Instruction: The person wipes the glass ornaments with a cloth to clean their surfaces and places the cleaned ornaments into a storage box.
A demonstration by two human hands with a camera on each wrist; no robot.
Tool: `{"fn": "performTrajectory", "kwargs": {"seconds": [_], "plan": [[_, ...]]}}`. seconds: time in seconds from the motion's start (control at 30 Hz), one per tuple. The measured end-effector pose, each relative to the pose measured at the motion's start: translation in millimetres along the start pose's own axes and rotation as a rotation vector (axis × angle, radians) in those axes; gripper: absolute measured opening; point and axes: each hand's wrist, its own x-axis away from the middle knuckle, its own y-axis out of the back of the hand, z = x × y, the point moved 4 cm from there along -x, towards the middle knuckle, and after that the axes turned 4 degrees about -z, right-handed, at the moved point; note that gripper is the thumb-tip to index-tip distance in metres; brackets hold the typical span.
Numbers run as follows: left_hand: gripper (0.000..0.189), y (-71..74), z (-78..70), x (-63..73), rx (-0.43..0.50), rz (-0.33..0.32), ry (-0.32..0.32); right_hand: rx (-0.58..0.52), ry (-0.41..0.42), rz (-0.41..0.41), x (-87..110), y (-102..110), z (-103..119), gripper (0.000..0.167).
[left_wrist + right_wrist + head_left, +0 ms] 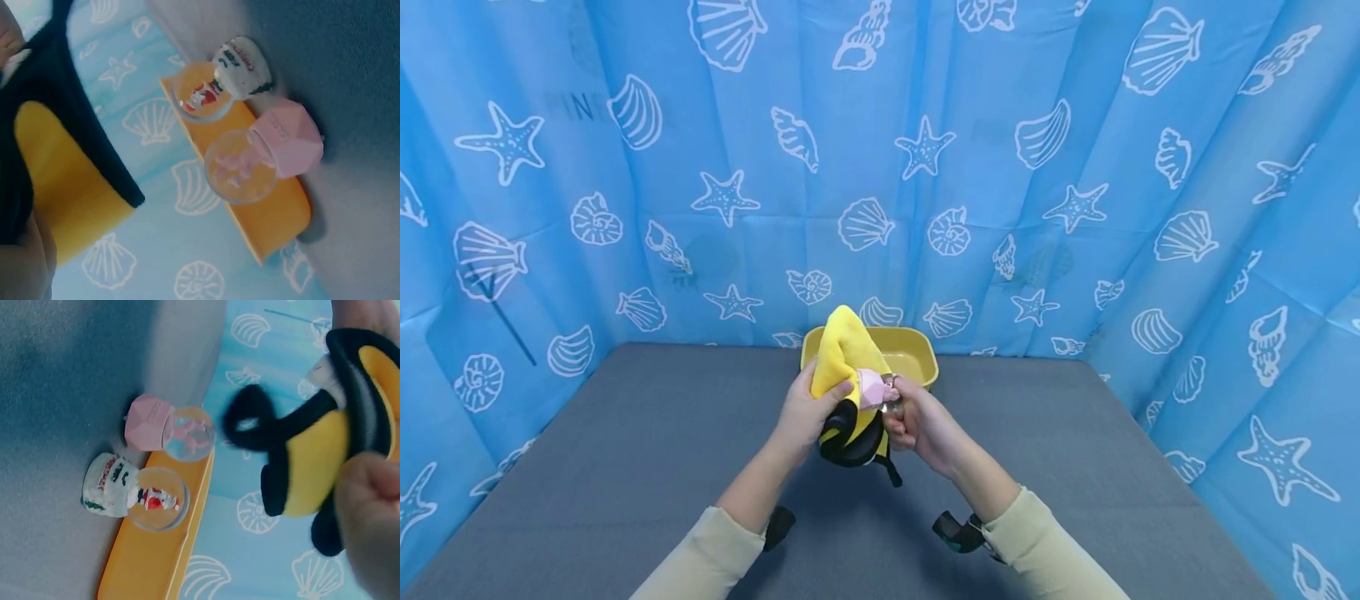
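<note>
My left hand (805, 408) grips a yellow cloth piece with thick black trim (842, 350), thumb over its front. At its right side my right hand (921, 425) has curled fingers; in the right wrist view the right thumb presses the black trim (359, 419). A loose black strap (250, 419) dangles from the cloth. Beyond it stand a pink-based snow globe (287, 137) and a white-based snow globe with a Santa figure (156, 494), both upright on the table. In the head view a pink faceted piece (871, 389) shows between my hands, overlapping the cloth.
A yellow rectangular tub (917, 358) sits at the table's back edge, right behind the snow globes. The table (662, 467) has a grey cloth top. Blue curtains with white shells (865, 225) enclose its back and sides. Black straps (958, 532) hang at both wrists.
</note>
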Motion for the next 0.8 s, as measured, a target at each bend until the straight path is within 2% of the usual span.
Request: {"fn": "performTrajectory", "kwargs": {"seconds": [0.13,0.27,0.37,0.43,0.53,0.63,0.73,0.8], "plan": [[0.045,1.9,4.0,-1.3,0.0,-0.085,0.033,0.021,0.079,0.012,1.6,1,1,0.032],[0.044,2.0,8.3,-1.2,-0.002,-0.127,0.052,0.069,0.14,-0.118,-0.4,3,0,0.035],[0.042,2.4,10.3,-0.7,-0.011,-0.13,0.047,0.041,0.147,-0.238,-2.5,4,0,0.03],[0.041,3.4,10.8,0.1,-0.008,-0.126,0.037,-0.018,0.156,-0.284,-3.2,4,1,0.026],[0.041,5.3,9.2,1.7,0.028,-0.118,0.008,-0.076,0.168,-0.311,-2.9,4,4,0.023],[0.048,4.9,6.1,3.5,0.102,-0.098,-0.027,-0.092,0.178,-0.315,-2.7,3,7,0.024],[0.064,1.9,4.1,5.0,0.142,-0.078,-0.055,-0.065,0.183,-0.326,-3.3,3,10,0.031],[0.076,-0.7,4.2,5.9,0.13,-0.066,-0.069,-0.042,0.179,-0.325,-4.0,1,10,0.035]]}}
